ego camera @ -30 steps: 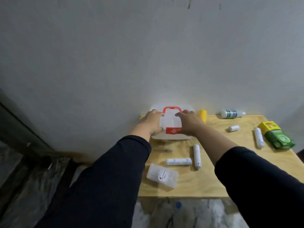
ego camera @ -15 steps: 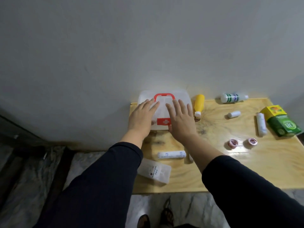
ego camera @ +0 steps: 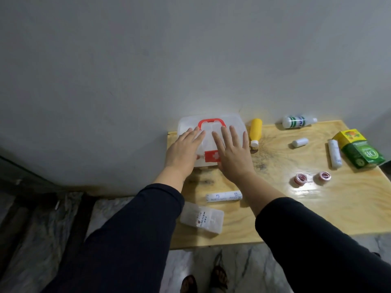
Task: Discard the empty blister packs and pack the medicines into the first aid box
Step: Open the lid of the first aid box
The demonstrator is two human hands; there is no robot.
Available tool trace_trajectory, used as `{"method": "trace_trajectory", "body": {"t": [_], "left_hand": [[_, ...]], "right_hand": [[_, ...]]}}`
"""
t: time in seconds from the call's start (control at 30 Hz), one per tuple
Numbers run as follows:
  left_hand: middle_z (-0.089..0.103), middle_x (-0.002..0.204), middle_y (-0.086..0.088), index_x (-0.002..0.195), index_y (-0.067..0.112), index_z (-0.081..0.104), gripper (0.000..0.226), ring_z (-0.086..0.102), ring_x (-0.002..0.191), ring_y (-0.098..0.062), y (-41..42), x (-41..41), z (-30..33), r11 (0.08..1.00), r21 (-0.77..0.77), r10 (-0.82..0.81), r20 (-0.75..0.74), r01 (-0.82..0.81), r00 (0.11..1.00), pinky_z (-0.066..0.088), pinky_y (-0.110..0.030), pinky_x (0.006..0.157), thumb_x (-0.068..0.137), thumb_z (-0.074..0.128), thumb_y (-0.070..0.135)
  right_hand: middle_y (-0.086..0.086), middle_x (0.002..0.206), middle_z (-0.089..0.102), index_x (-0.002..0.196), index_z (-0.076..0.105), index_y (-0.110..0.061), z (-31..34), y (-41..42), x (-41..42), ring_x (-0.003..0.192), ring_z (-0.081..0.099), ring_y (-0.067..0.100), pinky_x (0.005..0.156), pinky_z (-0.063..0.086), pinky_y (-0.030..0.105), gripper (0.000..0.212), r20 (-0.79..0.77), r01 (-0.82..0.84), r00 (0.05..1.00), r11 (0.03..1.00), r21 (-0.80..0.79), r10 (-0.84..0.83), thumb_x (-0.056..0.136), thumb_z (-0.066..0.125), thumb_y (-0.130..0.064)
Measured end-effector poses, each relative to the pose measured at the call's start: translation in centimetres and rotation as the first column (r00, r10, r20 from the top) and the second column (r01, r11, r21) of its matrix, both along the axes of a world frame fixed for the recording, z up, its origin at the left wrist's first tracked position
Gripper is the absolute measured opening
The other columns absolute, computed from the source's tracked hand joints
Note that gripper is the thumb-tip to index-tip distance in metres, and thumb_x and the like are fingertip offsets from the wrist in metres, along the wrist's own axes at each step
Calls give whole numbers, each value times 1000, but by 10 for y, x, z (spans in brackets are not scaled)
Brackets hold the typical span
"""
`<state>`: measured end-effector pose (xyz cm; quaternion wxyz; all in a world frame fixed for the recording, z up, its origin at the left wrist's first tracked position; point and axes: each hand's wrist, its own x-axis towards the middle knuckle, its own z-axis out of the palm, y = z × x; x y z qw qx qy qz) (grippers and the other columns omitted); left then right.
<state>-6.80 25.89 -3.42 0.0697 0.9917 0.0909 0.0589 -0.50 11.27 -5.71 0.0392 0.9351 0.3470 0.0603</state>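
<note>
The first aid box, translucent white with a red handle and red cross latch, lies shut at the table's back left corner. My left hand rests flat on its left half, fingers spread. My right hand lies flat over its right half and the latch. On the wooden table lie a yellow bottle, a white-and-green bottle, a small white vial, a white roll, a green-and-yellow carton, two small red tins, another white roll and a clear plastic case.
A grey wall stands right behind the table. The clear case overhangs the table's left front edge. Marble floor and my sandalled feet show below the front edge. Dark clutter lies on the floor at the left.
Both hands went from gripping the box's latch area to lying flat with fingers spread on the lid. The view has tilted down, bringing the red tins into sight.
</note>
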Motion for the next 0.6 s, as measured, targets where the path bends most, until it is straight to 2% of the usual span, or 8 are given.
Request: {"method": "trace_trajectory", "body": {"t": [0.1, 0.23, 0.47, 0.6], "left_hand": [[14, 165, 5, 156, 26, 15, 76, 11, 152, -17, 1, -1, -1, 1000, -1, -13, 1, 13, 1000, 23, -32, 119, 95, 59, 13], [13, 165, 5, 156, 26, 12, 78, 10, 153, -16, 4, -1, -4, 999, 12, -36, 3, 36, 999, 19, -30, 120, 96, 58, 12], [14, 165, 3, 156, 25, 12, 79, 11, 152, -17, 6, 1, 2, 998, 45, -53, -23, 54, 998, 26, -30, 118, 95, 60, 12], [15, 165, 2, 156, 23, 15, 76, 13, 152, -18, 10, 6, 19, 997, 22, -69, -74, 71, 995, 28, -32, 118, 95, 60, 24]], "right_hand": [[14, 161, 12, 152, 12, -18, 6, -7, -2, 149, 9, 34, 116, 15, 61, 76, -27, -37, 999, 999, 26, 38, 90, 49, -41], [11, 159, 22, 149, 25, -20, 9, -15, -10, 148, 17, 30, 113, 24, 62, 61, -40, -76, 996, 993, 90, 80, 94, 46, -31], [5, 159, 21, 149, 24, -25, 23, -13, -7, 149, 15, 24, 115, 23, 57, 53, -87, -64, 994, 994, 84, 71, 99, 40, -27], [7, 152, 38, 144, 38, -24, 37, -9, -3, 144, 29, 28, 111, 30, 58, 50, -77, -30, 996, 991, 133, 41, 95, 48, -24]]}}
